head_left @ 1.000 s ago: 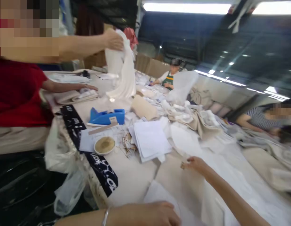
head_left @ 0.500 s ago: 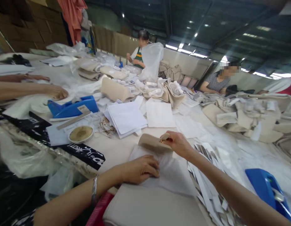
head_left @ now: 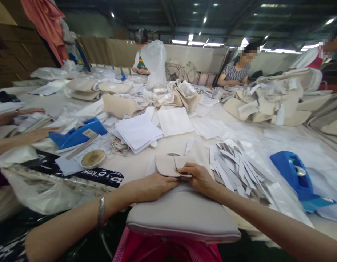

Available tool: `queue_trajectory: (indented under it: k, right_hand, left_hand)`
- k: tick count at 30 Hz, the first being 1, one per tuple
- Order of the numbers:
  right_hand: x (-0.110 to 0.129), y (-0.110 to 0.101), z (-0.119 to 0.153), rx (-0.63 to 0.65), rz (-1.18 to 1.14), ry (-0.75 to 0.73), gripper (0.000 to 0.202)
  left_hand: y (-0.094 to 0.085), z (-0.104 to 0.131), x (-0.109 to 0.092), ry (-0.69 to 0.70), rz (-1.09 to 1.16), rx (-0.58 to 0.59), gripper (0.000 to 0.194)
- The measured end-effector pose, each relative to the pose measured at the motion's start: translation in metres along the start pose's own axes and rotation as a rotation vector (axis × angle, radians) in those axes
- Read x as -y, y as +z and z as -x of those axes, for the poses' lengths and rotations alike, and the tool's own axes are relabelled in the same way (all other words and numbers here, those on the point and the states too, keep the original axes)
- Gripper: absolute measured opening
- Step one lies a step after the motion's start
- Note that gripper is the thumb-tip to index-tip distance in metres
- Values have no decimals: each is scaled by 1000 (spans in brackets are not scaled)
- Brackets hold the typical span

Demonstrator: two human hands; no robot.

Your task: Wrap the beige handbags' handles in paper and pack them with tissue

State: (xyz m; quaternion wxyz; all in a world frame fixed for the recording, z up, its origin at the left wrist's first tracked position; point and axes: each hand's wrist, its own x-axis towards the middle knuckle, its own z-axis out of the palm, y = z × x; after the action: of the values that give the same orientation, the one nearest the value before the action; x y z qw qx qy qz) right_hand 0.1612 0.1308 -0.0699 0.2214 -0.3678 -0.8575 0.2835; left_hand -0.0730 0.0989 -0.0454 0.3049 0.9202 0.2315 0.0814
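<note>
A beige handbag (head_left: 184,216) lies in front of me, its body at the table's near edge. Its rounded flap (head_left: 167,163) is folded down toward me, with a small metal clasp at its edge. My right hand (head_left: 199,178) pinches the flap's edge beside the clasp. My left hand (head_left: 154,187) lies flat on the bag, fingers stretched out together, their tips at the flap's lower edge next to my right fingers. White tissue paper shows beside the flap and partly under my hands.
Paper strips (head_left: 236,167) and a blue tape dispenser (head_left: 292,174) are on the right. Another blue dispenser (head_left: 78,133), a round tin (head_left: 93,158) and white sheets (head_left: 138,133) are on the left. A co-worker's hands (head_left: 29,136) reach in there. Beige bags (head_left: 277,98) are piled beyond.
The flap, raised half a second ago, is now down over the bag's front. My right hand has come down and nearer to me, beside my left hand. The view has shifted.
</note>
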Motion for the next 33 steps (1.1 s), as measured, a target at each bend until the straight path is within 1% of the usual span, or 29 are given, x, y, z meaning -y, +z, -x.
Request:
queue_trajectory:
  k: [3, 6, 9, 12, 15, 19, 22, 24, 26, 30, 33]
  right_hand:
    - [4, -4, -2, 31, 7, 39, 21]
    - [8, -6, -9, 72, 53, 190, 20]
    - [9, -6, -17, 51, 98, 331, 14]
    - [9, -3, -22, 37, 128, 384, 12]
    - [12, 0, -21, 35, 171, 401, 16]
    - [19, 3, -14, 18, 224, 383, 15]
    - [22, 7, -6, 1, 288, 300, 13]
    - [22, 11, -1, -2, 330, 229, 16]
    - [20, 15, 3, -4, 356, 168, 19]
    - [16, 21, 8, -7, 396, 60, 21]
    - [16, 24, 9, 42, 452, 7, 21]
  left_hand:
    - [-4, -1, -5, -43, -24, 111, 63]
    - [-6, -1, -9, -86, -45, 166, 66]
    - [-7, -1, -13, -128, -46, 189, 66]
    - [-8, -2, -18, -168, -42, 224, 66]
    - [-11, -4, -24, -194, -26, 266, 67]
    - [-16, -7, -33, -216, 18, 320, 70]
    - [-18, -7, -37, -213, 18, 369, 71]
    - [-18, -6, -38, -205, -5, 390, 71]
    - [-17, -4, -36, -181, -24, 370, 69]
    - [-11, 0, -33, -103, -43, 290, 65]
    - [-7, 2, -30, -81, -45, 262, 66]
